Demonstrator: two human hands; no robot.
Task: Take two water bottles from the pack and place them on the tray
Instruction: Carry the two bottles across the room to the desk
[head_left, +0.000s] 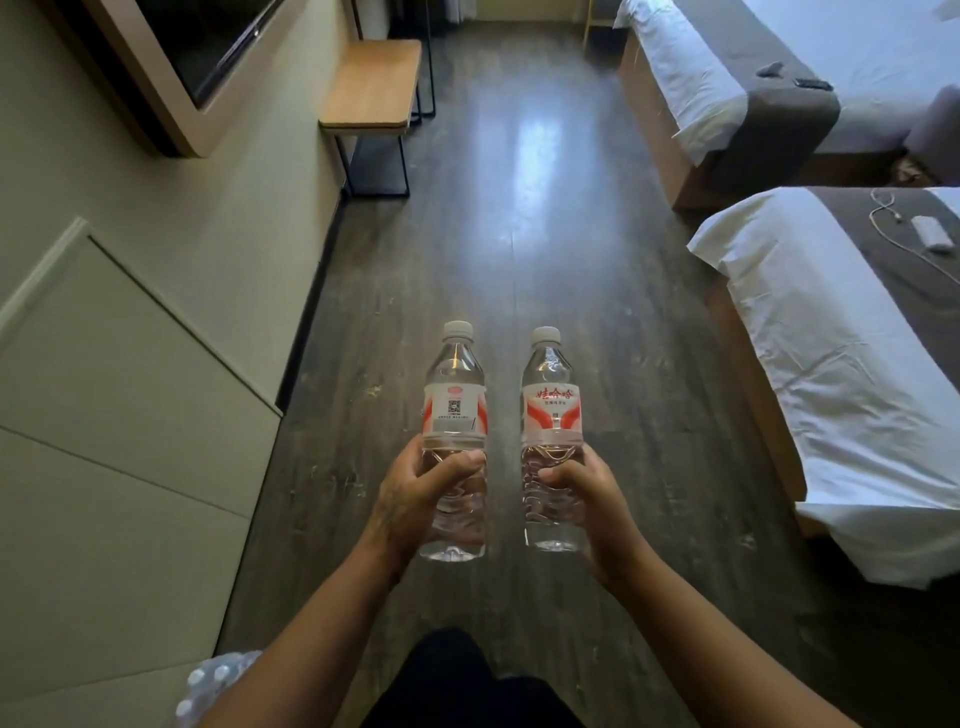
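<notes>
I hold two clear water bottles upright in front of me, above the dark wooden floor. My left hand (415, 499) grips the lower body of the left bottle (455, 410), which has a white cap and a red-and-white label. My right hand (592, 499) grips the lower body of the right bottle (551, 410), of the same kind. The two bottles stand side by side, a small gap apart. The plastic-wrapped pack of bottles (213, 686) shows at the bottom left, partly hidden by my left forearm. No tray is in view.
A wall with pale panels (119, 415) and a mounted screen (208, 47) runs along the left. A small wooden table (371, 88) stands against it ahead. Two beds (841, 364) with white sheets line the right side. Dark floor (519, 234) stretches ahead between them.
</notes>
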